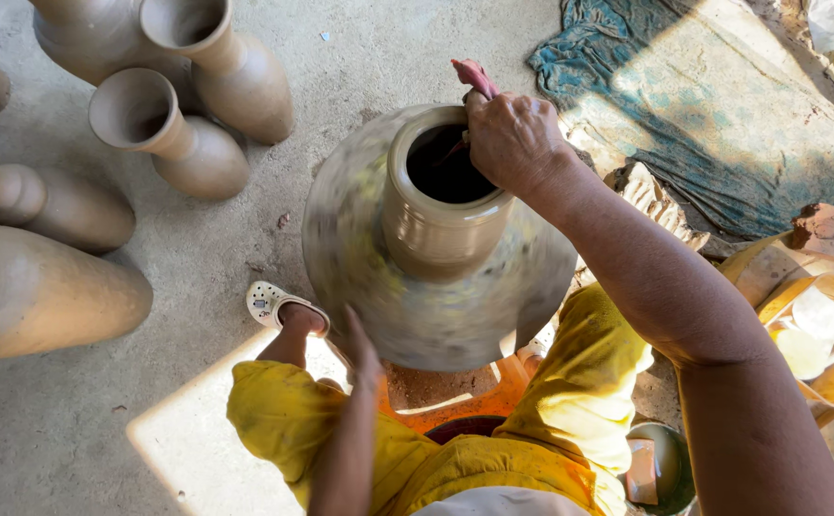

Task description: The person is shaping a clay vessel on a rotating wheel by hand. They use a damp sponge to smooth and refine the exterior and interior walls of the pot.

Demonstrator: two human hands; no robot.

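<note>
Clay, wet and grey-brown, fills the middle of the view: a big round-bellied pot (pixel 436 277) blurred with spin, its wide neck and dark mouth sitting dead centre. Right hand (pixel 512 139) is up at about one o'clock on the rim, fingers curled tight together and hooked over the lip, pinching a reddish-pink rag (pixel 474 76) whose tip sticks up above the knuckles; part of it trails down inside the mouth. How the thumb sits, I cannot tell, it is hidden under the hand. Left hand (pixel 359 344) is down at seven o'clock on the pot's belly, fingers straight and pressed together, flat edge laid against the clay wall, holding nothing.

Below the pot, at six o'clock, an orange stool (pixel 455 401) shows between the knees of yellow trousers (pixel 551 420). A foot in a white sandal (pixel 278 306) rests at eight o'clock, just beside the pot. Off at ten and eleven o'clock stand finished unfired vases (pixel 168 134), flared mouths open, well apart from the hands. At two o'clock a teal cloth (pixel 723 105) lies spread on the concrete floor (pixel 73 430). A yellow plastic tub (pixel 818 334) sits at three o'clock, under the right forearm's far side.
</note>
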